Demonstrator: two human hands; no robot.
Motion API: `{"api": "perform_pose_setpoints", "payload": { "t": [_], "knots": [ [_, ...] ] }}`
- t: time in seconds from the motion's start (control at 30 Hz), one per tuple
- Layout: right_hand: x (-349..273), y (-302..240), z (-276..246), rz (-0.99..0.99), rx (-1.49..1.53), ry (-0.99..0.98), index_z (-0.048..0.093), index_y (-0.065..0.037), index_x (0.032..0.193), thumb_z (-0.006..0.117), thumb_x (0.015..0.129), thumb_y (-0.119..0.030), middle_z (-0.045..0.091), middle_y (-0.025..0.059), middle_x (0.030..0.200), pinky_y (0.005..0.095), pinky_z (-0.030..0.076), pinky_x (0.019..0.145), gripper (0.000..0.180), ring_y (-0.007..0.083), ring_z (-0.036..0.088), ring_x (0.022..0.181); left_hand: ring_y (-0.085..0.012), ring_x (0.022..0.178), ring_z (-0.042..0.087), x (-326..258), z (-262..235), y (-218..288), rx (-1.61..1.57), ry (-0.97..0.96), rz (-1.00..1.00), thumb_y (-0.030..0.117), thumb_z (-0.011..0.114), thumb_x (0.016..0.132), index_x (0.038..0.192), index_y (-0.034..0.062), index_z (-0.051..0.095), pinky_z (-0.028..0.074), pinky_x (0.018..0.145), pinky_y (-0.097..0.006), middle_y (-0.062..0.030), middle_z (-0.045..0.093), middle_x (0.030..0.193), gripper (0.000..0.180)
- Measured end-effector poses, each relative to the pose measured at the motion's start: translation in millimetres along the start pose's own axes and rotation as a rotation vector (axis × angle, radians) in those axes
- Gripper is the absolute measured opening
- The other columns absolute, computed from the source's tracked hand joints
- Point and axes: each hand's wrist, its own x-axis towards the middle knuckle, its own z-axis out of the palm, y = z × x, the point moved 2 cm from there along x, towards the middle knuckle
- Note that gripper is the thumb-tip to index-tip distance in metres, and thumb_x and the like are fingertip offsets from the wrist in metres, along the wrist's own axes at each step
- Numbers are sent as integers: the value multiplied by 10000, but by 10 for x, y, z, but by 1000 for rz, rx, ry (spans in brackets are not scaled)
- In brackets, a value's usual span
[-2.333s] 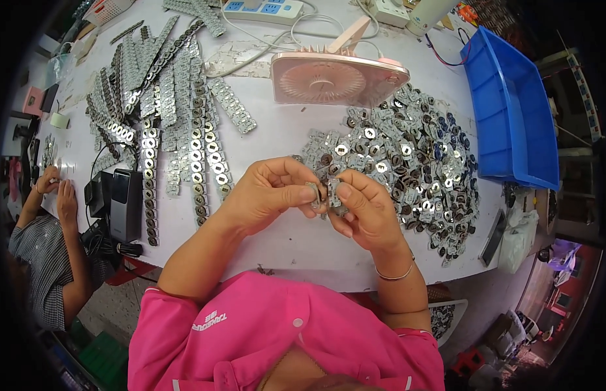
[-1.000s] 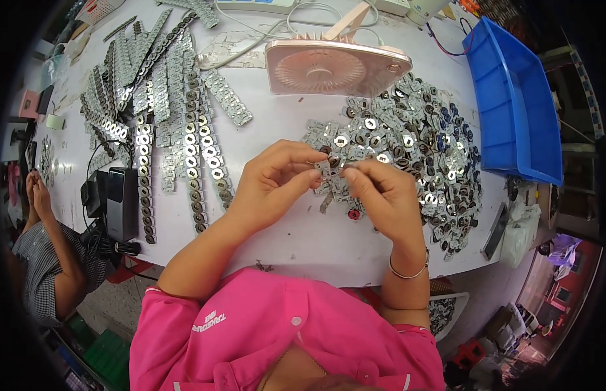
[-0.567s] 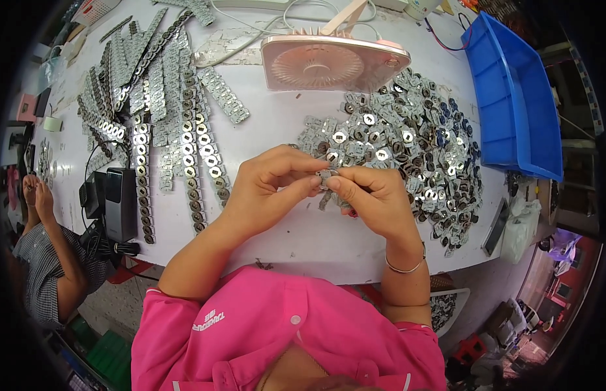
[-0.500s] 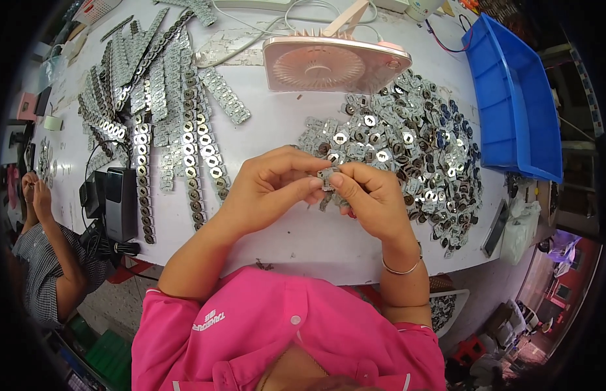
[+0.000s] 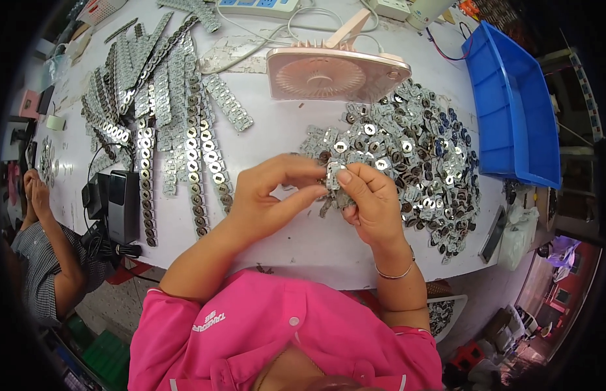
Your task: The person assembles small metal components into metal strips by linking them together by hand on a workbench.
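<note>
**Two hands pinch one small metal plate at the edge of a loose pile**

At the far left, another person's hands [image 5: 34,192] rest at the table's edge, clasped together. Next to them on the white table [image 5: 277,150] sits a dark box-shaped device [image 5: 122,205] with cables. Beyond it, long strips of joined metal plates [image 5: 166,117] lie spread in rows and loose heaps.

The left hand [image 5: 267,202] hovers over the middle of the table, thumb and forefinger closed on a small silver metal plate [image 5: 334,177]. The right hand [image 5: 371,202] meets it from the other side, its thumb and fingers gripping the same plate, with a few more pieces tucked beneath its fingers. The plate is held just above the table, at the near edge of the pile.

Behind the hands stands a pink desk fan [image 5: 335,68], tilted face-down. To its right, a broad pile of loose metal plates [image 5: 413,156] covers the table. At the far right, a blue plastic bin [image 5: 511,111] sits; its visible interior shows nothing inside.
</note>
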Motion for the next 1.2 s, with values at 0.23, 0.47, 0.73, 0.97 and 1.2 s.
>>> {"api": "perform_pose_setpoints", "payload": {
  "t": [0.23,0.47,0.73,0.97,1.2],
  "knots": [
    [-39,-57,-30,-77,-26,62,619,-57,851,632,924,-212,537,-60,642,154,330,414,172,-5,476,496,-260,756,659,15,76,23,217,28,166,-25,755,715,880,33,671,507,661,-324,-137,667,837,194],
    [-77,-452,-480,-481,-952,663,618,-11,760,682,818,-150,606,87,596,299,433,510,164,163,553,503,-243,919,567,-476,-370,1406,23,107,829,94,599,884,1130,28,548,466,818,-323,-107,578,1022,260],
    [-188,-501,-372,-634,-838,627,650,-9,900,667,859,-117,625,107,768,290,462,579,117,177,576,608,-193,989,541,-735,-264,1797,-92,275,1341,-111,511,793,1109,-34,501,477,823,-301,-86,532,1056,325],
    [104,103,461,-891,-752,-199,564,7,988,610,878,-70,591,119,1100,350,488,731,142,259,572,834,-180,989,529,-563,-172,1795,-199,260,1404,-116,519,798,1057,8,509,472,823,-305,-55,504,991,288],
    [138,180,255,-738,-1017,-132,517,15,947,562,880,-67,539,177,958,424,425,841,115,359,490,936,-139,963,575,-892,-338,1700,722,914,1637,215,652,828,905,88,679,452,905,-340,-29,649,1020,151]
  ]
}}
